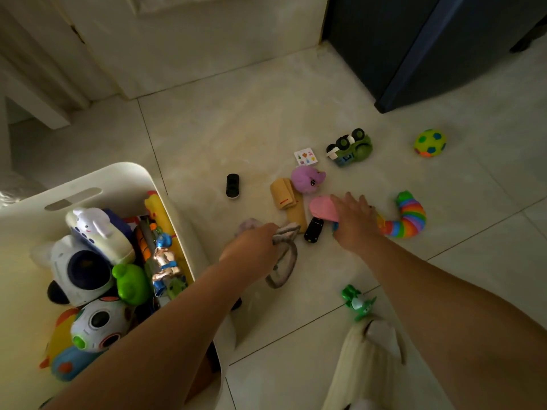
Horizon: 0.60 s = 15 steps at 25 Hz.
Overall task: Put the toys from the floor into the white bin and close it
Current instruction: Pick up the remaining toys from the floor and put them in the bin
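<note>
The white bin [124, 179] stands open at the left, holding several toys. My left hand [251, 247] is shut on a grey headband [284, 255] just right of the bin, lifted slightly off the floor. My right hand [355, 220] rests over a pink toy [324, 207] with fingers spread, touching it. On the floor nearby lie a small black car [313, 229], another black car [232, 185], tan blocks [285, 193], a purple plush [306, 179], a rainbow slug [407, 216], a green truck [350, 147], a green ball [429, 142] and a green figure [358, 301].
A sticker card [307, 156] lies by the purple plush. A dark cabinet [429, 48] stands at the back right and a white wall and door frame [88, 54] at the back left. A cream cloth [364, 359] hangs at the lower right.
</note>
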### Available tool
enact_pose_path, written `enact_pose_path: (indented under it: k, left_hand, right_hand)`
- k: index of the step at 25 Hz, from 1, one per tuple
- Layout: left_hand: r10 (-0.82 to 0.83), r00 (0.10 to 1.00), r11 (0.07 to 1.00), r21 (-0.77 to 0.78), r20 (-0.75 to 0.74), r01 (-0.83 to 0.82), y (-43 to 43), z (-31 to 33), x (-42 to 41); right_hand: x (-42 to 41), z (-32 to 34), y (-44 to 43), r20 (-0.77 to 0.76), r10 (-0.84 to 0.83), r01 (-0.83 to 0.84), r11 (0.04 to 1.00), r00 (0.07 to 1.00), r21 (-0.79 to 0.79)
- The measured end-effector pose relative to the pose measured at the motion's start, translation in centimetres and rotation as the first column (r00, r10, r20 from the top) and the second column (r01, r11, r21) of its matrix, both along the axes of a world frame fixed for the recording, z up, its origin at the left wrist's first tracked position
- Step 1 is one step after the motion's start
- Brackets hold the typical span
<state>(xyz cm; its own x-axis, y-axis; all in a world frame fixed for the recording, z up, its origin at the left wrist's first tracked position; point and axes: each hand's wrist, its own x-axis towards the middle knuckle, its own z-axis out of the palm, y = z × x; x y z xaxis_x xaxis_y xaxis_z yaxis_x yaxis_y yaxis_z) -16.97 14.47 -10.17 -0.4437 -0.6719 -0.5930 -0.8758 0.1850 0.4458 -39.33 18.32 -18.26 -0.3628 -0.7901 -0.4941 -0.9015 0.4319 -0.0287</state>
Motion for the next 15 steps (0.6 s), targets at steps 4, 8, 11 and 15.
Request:
enact_pose_path:
  k: [4,8,11,15]
  left_hand:
    - [-0.046,0.997,0.999,0.005,0.068,0.046,-1.2,0.4,0.7]
    - [-0.061,0.996,0.998,0.034,0.063,0.059,-1.3,0.8,1.7]
    - [-0.080,0.994,0.997,0.022,0.080,0.078,-1.0,1.2,2.0]
    - [-0.119,0.990,0.992,-0.043,-0.074,0.116,-0.5,1.6,2.5]
  right_hand:
    - [0.9,-2.0,-0.4,-0.141,0.021,-0.042,0.988,0.990,-0.149]
    - [1.3,-1.7,0.0,-0.169,0.051,-0.092,0.965,0.984,-0.246]
    - [2.2,1.4,-0.8,-0.057,-0.081,0.053,0.920,0.995,-0.388]
    - [5.8,6.0,-1.9,0.671,-0.296,0.621,0.720,0.679,-0.310]
